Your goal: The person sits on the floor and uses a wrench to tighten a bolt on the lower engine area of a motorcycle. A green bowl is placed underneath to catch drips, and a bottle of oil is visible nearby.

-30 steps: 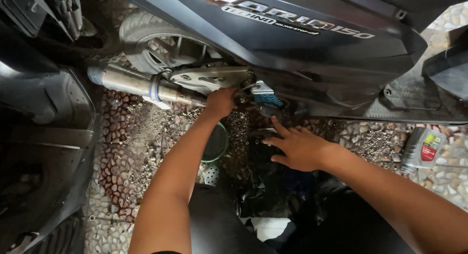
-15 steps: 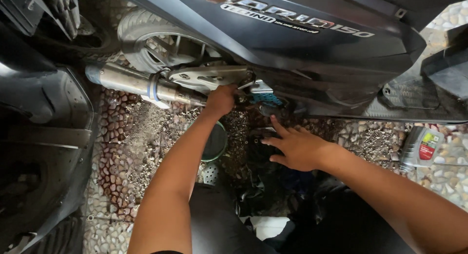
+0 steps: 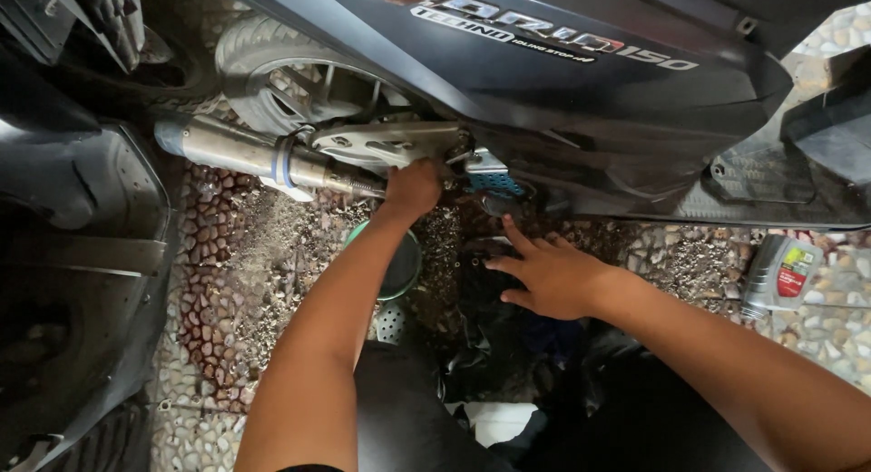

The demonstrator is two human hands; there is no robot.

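My left hand (image 3: 413, 189) reaches under the dark scooter (image 3: 590, 82), its fingers curled at the joint where the silver exhaust pipe (image 3: 245, 155) meets the engine. What it grips is hidden. Below my left forearm a green basin (image 3: 406, 271) sits on the pebbled ground. My right hand (image 3: 549, 277) rests flat, fingers spread, on dark sheeting (image 3: 490, 354) just below a blue foot peg (image 3: 490, 173). It holds nothing.
The scooter's rear wheel (image 3: 290, 82) stands behind the exhaust. Another dark vehicle's body (image 3: 73, 254) fills the left side. A grey oil bottle (image 3: 780, 274) stands on the pebbles at the right. A small perforated metal piece (image 3: 390, 322) lies next to the basin.
Both hands stay in nearly the same places. The view has shifted slightly, and my left hand has settled a little closer under the engine.
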